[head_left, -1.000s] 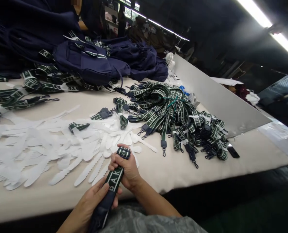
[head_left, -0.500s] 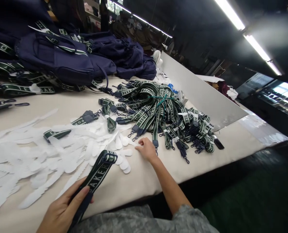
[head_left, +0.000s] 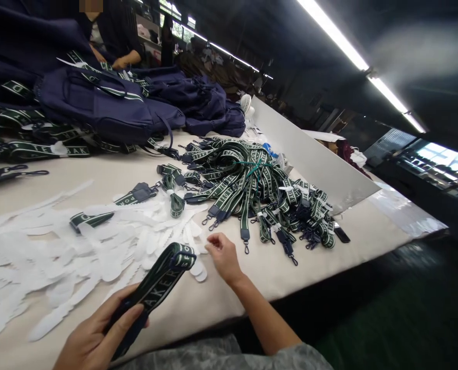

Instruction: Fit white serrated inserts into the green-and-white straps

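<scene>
My left hand (head_left: 97, 329) is closed round a folded webbing strap (head_left: 160, 288), dark green with white edge stripes and lettering. Its looped end points up and away from me, above the table's near side. My right hand (head_left: 224, 259) has thumb and fingers pinched at the tip of a white paper-like strip (head_left: 201, 248), at the right edge of a spread of such strips (head_left: 74, 257). Beyond that hand lies a large bundle of matching straps (head_left: 232, 159) tied with green cord, its metal clips toward me. Smaller folded straps (head_left: 309, 205) with white bands are heaped to its right.
Navy bags (head_left: 109, 105) are piled at the back left, with a person's hands (head_left: 125, 60) behind them. A pale upright board (head_left: 313, 159) borders the back right. A dark phone-like object (head_left: 342, 234) lies near the table's (head_left: 383, 234) right front. A small white fan (head_left: 246, 104) stands behind.
My right hand has drawn slightly toward me and left, still pinching at the white strip. The folded strap has shifted a little right in view. A person now shows behind the bags.
</scene>
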Action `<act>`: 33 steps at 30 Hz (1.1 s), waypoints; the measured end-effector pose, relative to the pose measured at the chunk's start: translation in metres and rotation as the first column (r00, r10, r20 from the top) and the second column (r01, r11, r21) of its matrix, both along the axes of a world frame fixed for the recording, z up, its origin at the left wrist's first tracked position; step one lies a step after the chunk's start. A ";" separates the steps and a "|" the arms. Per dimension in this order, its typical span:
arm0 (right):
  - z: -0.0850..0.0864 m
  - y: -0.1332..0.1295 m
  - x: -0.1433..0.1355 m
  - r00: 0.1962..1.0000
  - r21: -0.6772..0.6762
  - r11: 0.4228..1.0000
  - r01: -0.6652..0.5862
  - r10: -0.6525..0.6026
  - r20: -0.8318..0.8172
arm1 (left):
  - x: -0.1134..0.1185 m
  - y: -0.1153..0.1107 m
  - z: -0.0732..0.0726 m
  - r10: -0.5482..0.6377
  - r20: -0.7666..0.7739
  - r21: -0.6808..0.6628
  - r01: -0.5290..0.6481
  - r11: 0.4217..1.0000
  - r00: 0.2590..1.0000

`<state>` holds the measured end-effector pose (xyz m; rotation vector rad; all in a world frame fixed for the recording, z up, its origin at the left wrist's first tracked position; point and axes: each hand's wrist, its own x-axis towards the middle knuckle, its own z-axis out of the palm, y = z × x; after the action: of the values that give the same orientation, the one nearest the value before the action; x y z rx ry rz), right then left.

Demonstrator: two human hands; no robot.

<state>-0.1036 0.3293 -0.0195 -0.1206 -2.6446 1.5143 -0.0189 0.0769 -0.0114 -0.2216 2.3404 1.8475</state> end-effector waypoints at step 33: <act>-0.010 -0.068 0.056 0.845 -0.822 0.532 -0.202 0.520 0.129 | 0.003 -0.003 0.001 -0.199 0.319 0.637 -0.054 0.769 0.927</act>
<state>-0.0480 0.2614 -0.0295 0.1423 -2.0262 3.0054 -0.0161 0.0743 -0.0099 -0.3444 1.3500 2.2005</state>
